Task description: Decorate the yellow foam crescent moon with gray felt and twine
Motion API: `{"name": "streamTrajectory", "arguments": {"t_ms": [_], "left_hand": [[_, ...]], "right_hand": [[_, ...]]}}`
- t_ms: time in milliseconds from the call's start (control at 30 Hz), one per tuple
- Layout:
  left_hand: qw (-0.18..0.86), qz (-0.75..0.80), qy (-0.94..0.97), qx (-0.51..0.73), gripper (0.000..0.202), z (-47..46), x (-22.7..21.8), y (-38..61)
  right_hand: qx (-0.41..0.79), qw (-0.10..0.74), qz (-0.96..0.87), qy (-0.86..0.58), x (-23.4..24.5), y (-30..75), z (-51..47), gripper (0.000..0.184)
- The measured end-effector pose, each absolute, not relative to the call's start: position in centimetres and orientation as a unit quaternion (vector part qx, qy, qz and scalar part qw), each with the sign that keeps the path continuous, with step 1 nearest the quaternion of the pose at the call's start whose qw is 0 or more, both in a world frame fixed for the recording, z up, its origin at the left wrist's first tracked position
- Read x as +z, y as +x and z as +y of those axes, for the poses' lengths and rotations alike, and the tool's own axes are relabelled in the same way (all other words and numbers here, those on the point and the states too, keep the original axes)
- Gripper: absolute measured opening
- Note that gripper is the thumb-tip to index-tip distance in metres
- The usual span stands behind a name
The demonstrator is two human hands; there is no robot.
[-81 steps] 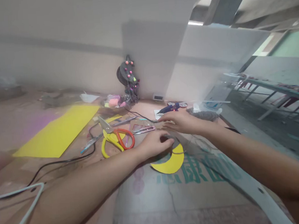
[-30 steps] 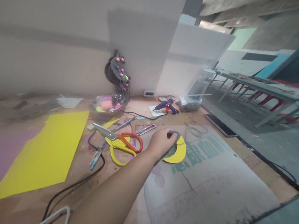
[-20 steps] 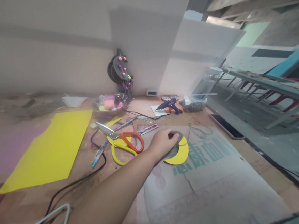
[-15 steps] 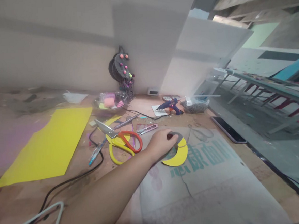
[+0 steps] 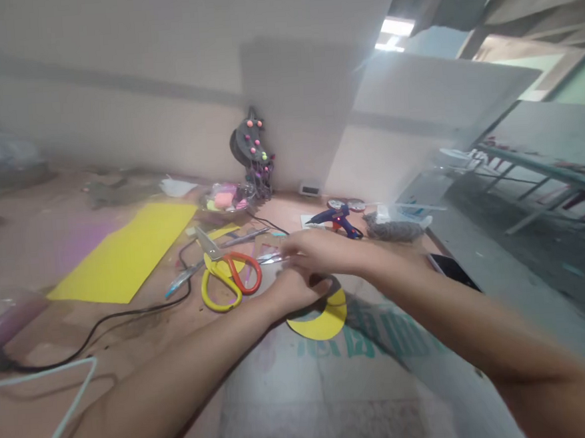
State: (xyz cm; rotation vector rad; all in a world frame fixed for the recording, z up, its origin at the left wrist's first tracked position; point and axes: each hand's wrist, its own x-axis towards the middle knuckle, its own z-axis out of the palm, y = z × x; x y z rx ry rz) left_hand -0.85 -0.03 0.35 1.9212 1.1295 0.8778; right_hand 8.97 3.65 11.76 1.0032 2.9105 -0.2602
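The left hand [image 5: 295, 291] pinches a flat yellow crescent of thin card or foam [image 5: 324, 325] by its upper end, where dark grey yarn [image 5: 334, 287] is wound round it, thumb on the near side and the fingers mostly covered. The right hand [image 5: 317, 249] lies over the left one's fingers, its own fingers curled and blurred; whether they grip a strand, I cannot tell.

The crescent sits just above or on a pale sheet printed with green characters [image 5: 361, 347], its bare yellow curve swinging out below the left thumb. It looks very light and bendable, likely to crease if squeezed at the tips. The wound part probably gives a firmer, less slippery hold than the smooth bare face, so a light pinch there, across the width, seems best.

The left forearm comes in low from the lower left, its wrist nearly straight; the right forearm slants in from the lower right, the hand palm down and turned inward.

Beyond are scissors with red and yellow handles [image 5: 234, 271], a dark blue glue gun [image 5: 340, 218] and a fuzzy grey yarn bundle [image 5: 393, 229]; farther left lies a large yellow sheet [image 5: 129, 254].
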Motion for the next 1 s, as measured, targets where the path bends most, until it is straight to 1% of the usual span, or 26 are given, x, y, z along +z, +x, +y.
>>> {"name": "streamTrajectory", "arguments": {"t_ms": [133,233,300,400,467,500,533,567,600,633,733,800,867,933,1000], "left_hand": [[0.343,0.41,0.777,0.332,0.022,0.1,0.2,-0.8],[0.346,0.377,0.795,0.325,0.029,0.4,0.1,-0.9],[0.366,0.376,0.793,0.309,0.029,0.4,0.3,-0.9],[0.371,0.407,0.78,0.297,0.023,0.4,0.8,-1.1],[0.4,0.422,0.756,0.3,0.022,0.5,1.1,-1.3],[0.418,0.422,0.745,0.303,0.022,0.5,1.2,-1.4],[0.433,0.423,0.733,0.311,0.022,0.5,1.2,-1.5],[0.45,0.421,0.722,0.315,0.022,0.6,1.2,-1.6],[0.464,0.421,0.71,0.319,0.021,0.6,1.1,-1.7],[0.475,0.424,0.702,0.319,0.022,0.6,1.1,-1.7],[0.496,0.436,0.682,0.314,0.02,0.6,1.2,-1.8],[0.504,0.442,0.674,0.311,0.021,0.5,1.4,-1.8],[0.503,0.455,0.665,0.313,0.023,0.5,1.5,-1.8],[0.502,0.46,0.664,0.309,0.023,0.5,1.6,-1.9],[0.5,0.459,0.668,0.306,0.023,0.5,1.5,-2.0]], "right_hand": [[-0.1,0.043,0.956,0.274,7.4,5.5,8.0,0.035],[-0.114,0.039,0.957,0.266,5.7,5.3,9.3,0.027],[-0.113,0.008,0.951,0.288,5.6,6.0,9.5,0.02],[-0.092,-0.075,0.928,0.352,6.6,8.6,8.9,0.02],[-0.078,-0.132,0.907,0.391,7.4,11.2,7.7,0.021],[-0.068,-0.171,0.894,0.409,7.7,12.8,6.9,0.022],[-0.06,-0.25,0.874,0.412,7.8,14.3,6.0,0.021],[-0.057,-0.308,0.861,0.4,7.7,15.9,5.1,0.02],[-0.06,-0.333,0.853,0.397,7.4,17.4,4.1,0.022],[-0.07,-0.333,0.854,0.393,7.0,18.7,3.2,0.025],[-0.087,-0.287,0.874,0.381,4.9,21.3,1.3,0.032],[-0.091,-0.277,0.879,0.377,3.5,21.9,0.8,0.034],[-0.103,-0.306,0.862,0.391,2.5,22.0,0.6,0.033],[-0.138,-0.337,0.826,0.43,2.2,21.8,0.2,0.029],[-0.19,-0.337,0.794,0.47,2.4,21.5,-0.3,0.025]]}}
